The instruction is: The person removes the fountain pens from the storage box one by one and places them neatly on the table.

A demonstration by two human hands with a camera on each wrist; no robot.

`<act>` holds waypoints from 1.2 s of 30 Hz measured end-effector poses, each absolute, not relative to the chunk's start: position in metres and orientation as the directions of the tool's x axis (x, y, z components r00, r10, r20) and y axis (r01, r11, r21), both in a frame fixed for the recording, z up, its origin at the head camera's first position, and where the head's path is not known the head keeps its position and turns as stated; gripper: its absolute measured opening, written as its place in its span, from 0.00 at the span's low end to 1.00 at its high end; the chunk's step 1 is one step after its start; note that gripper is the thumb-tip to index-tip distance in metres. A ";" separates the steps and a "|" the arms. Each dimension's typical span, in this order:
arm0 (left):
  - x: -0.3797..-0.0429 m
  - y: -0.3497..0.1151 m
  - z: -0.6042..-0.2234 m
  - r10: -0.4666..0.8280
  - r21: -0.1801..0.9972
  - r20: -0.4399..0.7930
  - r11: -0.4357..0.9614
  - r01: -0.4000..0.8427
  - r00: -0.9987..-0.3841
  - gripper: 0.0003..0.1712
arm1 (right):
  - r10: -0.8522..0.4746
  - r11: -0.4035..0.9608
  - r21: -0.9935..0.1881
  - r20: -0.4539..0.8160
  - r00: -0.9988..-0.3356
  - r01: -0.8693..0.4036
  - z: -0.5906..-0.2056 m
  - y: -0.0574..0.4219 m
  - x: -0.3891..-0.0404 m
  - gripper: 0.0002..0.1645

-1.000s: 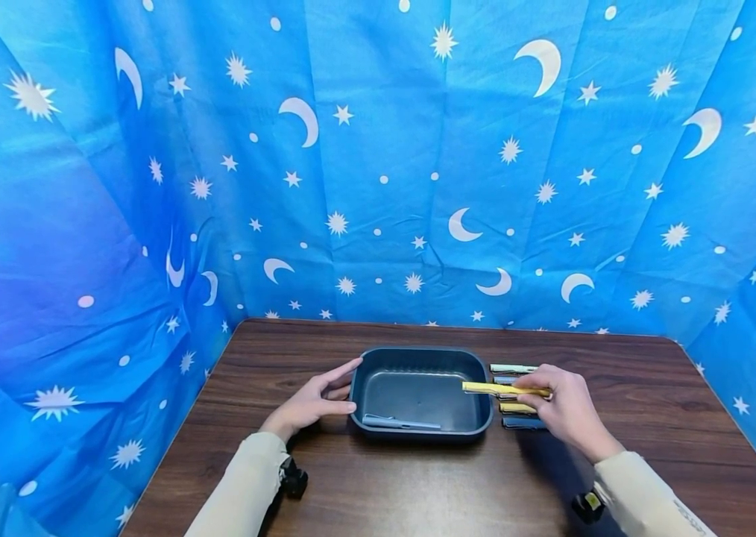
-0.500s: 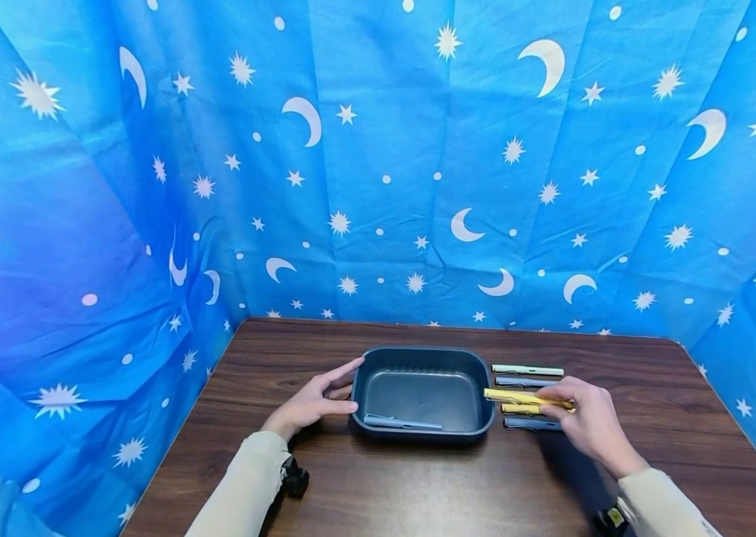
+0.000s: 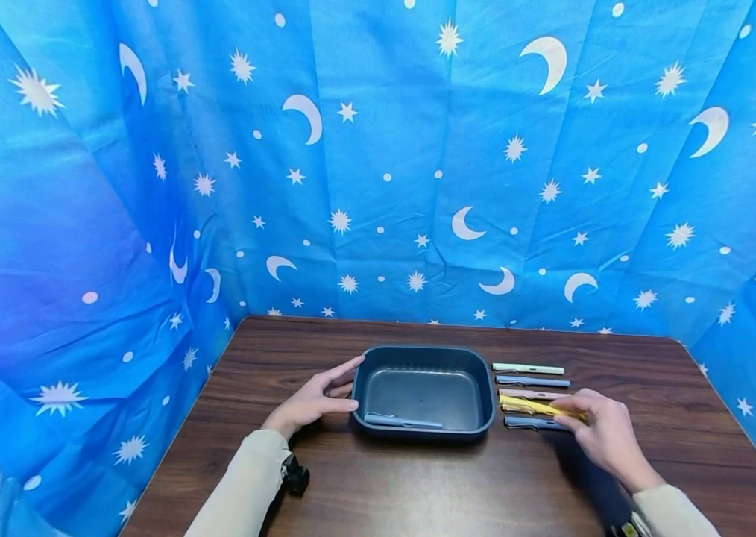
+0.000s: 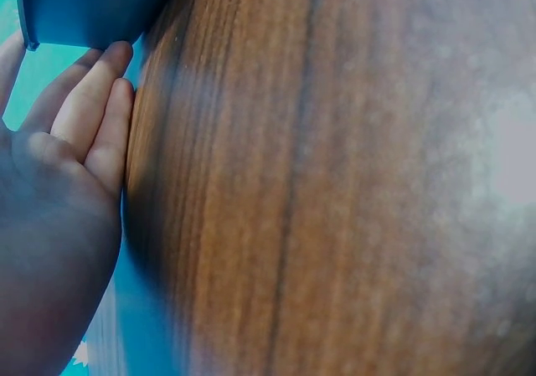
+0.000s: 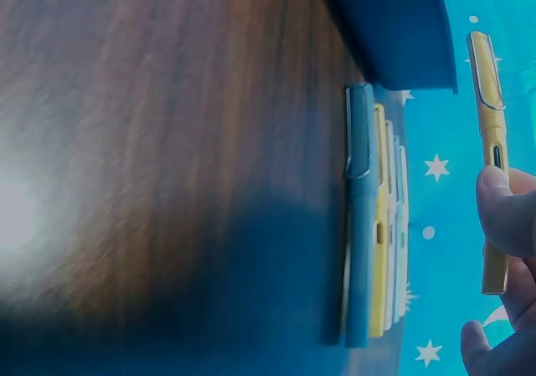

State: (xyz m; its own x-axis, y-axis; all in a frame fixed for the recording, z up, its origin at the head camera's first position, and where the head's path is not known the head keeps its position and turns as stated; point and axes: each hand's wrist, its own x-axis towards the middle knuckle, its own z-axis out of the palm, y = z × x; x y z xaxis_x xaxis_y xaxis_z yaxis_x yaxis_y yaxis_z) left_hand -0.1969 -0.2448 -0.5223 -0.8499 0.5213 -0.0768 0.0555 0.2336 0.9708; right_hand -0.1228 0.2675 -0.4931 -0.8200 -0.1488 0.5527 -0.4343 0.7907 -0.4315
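My right hand [image 3: 609, 432] pinches a yellow pen [image 5: 487, 91] between thumb and fingers, its clip end pointing left toward the tray. In the head view this pen overlaps a row of pens on the table. That row has a pale green pen [image 3: 528, 369], a light blue pen [image 3: 532, 382], a pale pink pen [image 3: 531, 394], another yellow pen [image 5: 379, 292] and a dark blue pen [image 5: 360, 225]. Straight fingers of my left hand [image 3: 311, 400] touch the left side of a dark rectangular tray [image 3: 428, 391]. A blue pen [image 3: 403, 422] lies inside, along its near wall.
The brown wood-grain table [image 3: 411, 485] ends at a blue cloth [image 3: 385, 149] printed with moons and stars, behind and at both sides. The tray's right wall stands close to the clip ends of the row. Wrist cameras sit under both sleeves.
My right hand has moved right and toward me with the yellow pen, from above the tray's right rim to over the row of pens. The left hand and tray stay put.
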 end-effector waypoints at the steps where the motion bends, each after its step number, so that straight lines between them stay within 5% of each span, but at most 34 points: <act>1: -0.197 -0.245 -0.522 0.524 0.971 -0.073 0.232 0.060 -0.849 0.46 | -0.149 0.791 -0.427 0.561 -0.815 -0.438 -0.494 0.269 -0.122 0.18; 36: -0.197 -0.245 -0.524 0.528 0.968 -0.056 0.236 0.083 -0.847 0.46 | -0.197 0.807 -0.385 0.539 -0.819 -0.447 -0.534 0.287 -0.111 0.22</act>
